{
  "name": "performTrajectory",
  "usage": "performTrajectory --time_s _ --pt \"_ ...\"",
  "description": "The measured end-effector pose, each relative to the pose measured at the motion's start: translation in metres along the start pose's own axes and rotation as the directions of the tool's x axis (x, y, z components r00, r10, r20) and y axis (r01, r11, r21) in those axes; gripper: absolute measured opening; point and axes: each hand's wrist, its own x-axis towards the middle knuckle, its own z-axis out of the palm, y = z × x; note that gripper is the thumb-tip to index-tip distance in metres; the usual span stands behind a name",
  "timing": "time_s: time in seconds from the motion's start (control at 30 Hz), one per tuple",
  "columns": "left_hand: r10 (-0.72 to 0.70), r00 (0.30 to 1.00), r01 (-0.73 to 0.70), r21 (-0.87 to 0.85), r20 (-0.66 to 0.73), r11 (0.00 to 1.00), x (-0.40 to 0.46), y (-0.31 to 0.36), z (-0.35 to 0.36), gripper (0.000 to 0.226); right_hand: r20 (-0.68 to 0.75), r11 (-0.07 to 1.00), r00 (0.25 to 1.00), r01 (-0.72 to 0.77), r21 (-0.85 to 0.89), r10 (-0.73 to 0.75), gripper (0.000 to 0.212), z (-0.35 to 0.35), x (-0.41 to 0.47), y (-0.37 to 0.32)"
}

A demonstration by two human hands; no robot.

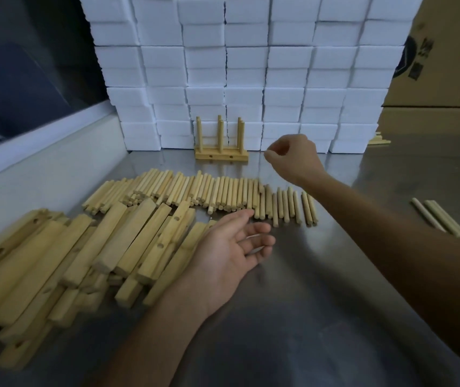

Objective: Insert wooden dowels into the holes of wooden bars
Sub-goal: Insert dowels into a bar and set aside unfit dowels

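Note:
A heap of wooden bars (89, 255) with drilled holes lies at the left of the steel table. Behind it, a long row of wooden dowels (209, 195) lies side by side. An assembled piece (221, 155) of bars with several upright dowels stands at the back, against the white blocks. My left hand (231, 252) hovers palm up with relaxed fingers beside the bars and holds nothing. My right hand (293, 157) is raised just right of the assembled piece, its fingers curled, with nothing visible in it.
A wall of stacked white foam blocks (245, 68) closes the back. A cardboard box (444, 57) stands at the back right. A few loose dowels (438, 217) lie at the right, and more wood (378, 141) sits by the blocks. A raised pale ledge (41, 163) borders the left.

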Motion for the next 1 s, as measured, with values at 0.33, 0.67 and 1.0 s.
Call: performTrajectory --time_s 0.33,0.67,1.0 --pt "0.104 0.995 -0.103 0.203 0.006 0.974 -0.007 -0.008 0.005 0.019 -0.173 0.985 0.981 -0.065 0.157 0.092 0.006 -0.045 -0.128 0.035" --pt "0.650 0.651 -0.226 0.918 0.392 -0.327 -0.020 0.022 -0.006 0.005 -0.113 0.989 0.987 -0.103 0.103 0.115 0.013 -0.042 -0.130 0.039" --pt "0.661 0.723 0.217 0.842 0.202 -0.494 -0.008 0.019 -0.025 0.013 -0.063 0.990 0.988 -0.138 0.028 0.140 0.008 -0.039 -0.125 0.040"
